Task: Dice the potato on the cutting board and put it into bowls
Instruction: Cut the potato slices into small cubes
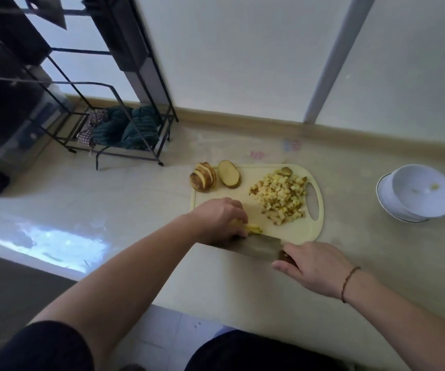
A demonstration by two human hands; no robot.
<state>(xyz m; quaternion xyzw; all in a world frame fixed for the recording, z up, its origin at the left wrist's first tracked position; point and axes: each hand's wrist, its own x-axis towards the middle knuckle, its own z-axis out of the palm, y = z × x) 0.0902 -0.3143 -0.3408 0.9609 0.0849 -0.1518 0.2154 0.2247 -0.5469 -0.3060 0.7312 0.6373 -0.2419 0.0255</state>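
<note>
A pale yellow cutting board [269,172] lies on the counter. A heap of diced potato [280,198] covers its right half. At its far left edge sit a fanned stack of potato slices [203,179] and a potato half [229,174]. My left hand [220,219] holds down potato strips [253,228] at the board's near edge, fingers curled over them. My right hand [313,269] grips the handle of a cleaver [256,246], whose blade lies right beside the strips.
Stacked white bowls [417,195] stand on the counter to the right of the board. A black wire rack [119,135] with dark green cloths stands at the back left. The counter's front edge runs below my arms.
</note>
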